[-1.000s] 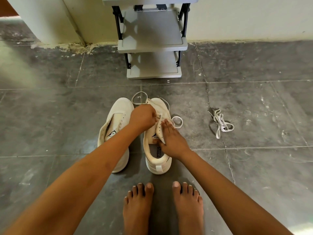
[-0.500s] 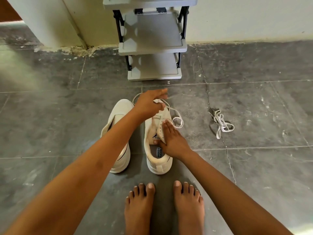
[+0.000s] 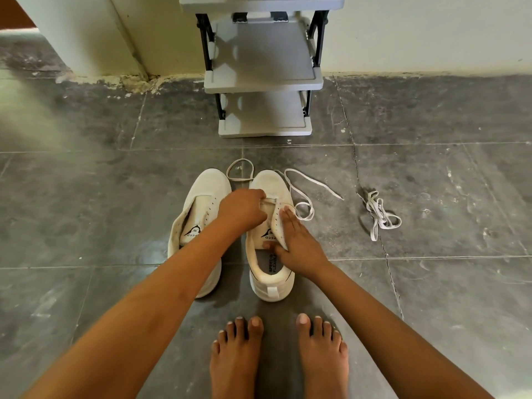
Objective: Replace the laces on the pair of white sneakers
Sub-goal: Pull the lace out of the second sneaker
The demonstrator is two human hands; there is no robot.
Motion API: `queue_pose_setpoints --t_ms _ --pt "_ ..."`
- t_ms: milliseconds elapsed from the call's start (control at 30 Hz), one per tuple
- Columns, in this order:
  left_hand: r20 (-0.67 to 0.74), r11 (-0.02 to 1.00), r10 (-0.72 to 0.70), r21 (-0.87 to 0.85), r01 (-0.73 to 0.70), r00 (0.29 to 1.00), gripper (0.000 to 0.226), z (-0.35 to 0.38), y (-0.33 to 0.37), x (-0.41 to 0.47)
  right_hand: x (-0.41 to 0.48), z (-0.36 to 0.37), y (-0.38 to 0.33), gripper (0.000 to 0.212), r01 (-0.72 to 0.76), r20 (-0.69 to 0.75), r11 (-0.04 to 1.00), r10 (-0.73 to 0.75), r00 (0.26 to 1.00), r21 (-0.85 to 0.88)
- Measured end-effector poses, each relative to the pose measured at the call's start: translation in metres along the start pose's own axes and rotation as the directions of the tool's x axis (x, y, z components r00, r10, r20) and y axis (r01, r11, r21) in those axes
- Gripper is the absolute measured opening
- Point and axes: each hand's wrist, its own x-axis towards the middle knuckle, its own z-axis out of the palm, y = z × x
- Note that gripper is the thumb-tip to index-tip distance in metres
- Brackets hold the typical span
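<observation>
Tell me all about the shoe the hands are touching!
A white sneaker, upright on the grey floor, toe pointing away. It has a pull tab at the heel and printed words on the insole. A lace runs through only its front eyelets, ends loose on the floor. The left hand pinches the lace; the right hand presses flat on its eyelet side.

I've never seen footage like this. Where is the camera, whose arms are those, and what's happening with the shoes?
There is no machine here. A person wears a camera on the head, looking down at their own arms and bare feet. Two white sneakers stand on the tiled floor before a grey shelf rack. The left hand seems to pinch the lace at one sneaker's front eyelets. The right hand rests straight fingers on its side. The other sneaker has no lace. A loose bundle of laces lies to the right.
</observation>
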Motion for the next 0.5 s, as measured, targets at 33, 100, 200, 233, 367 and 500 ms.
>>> queue_pose_setpoints --t_ms 33,100,200,233,367,500 --pt "0.005 0.999 0.015 0.043 -0.015 1.000 0.045 0.000 0.001 0.004 0.000 0.001 0.000 0.079 0.003 -0.008 1.000 -0.003 1.000 -0.004" --pt "-0.001 0.991 0.049 0.127 -0.049 0.999 0.035 -0.001 0.003 0.010 0.000 0.001 0.001 0.077 0.009 -0.017 1.000 -0.009 1.000 -0.011" --pt "-0.008 0.961 0.123 0.251 -0.117 0.992 0.024 0.001 0.008 0.011 0.000 0.003 0.002 0.076 0.015 -0.015 1.000 -0.015 1.000 -0.024" --pt "-0.002 0.953 0.136 0.275 -0.130 0.991 0.024 0.002 0.008 0.010 0.000 0.003 0.002 0.076 0.016 -0.017 1.000 -0.017 1.000 -0.025" --pt "0.019 0.946 0.121 0.302 -0.121 0.992 0.024 0.002 0.011 0.010 0.000 0.004 0.001 0.077 0.008 -0.012 1.000 -0.008 1.000 -0.019" --pt "0.110 0.960 0.051 0.270 -0.079 0.993 0.021 -0.001 0.019 0.015 0.000 0.002 -0.002 0.079 0.006 -0.009 1.000 -0.006 1.000 -0.024"
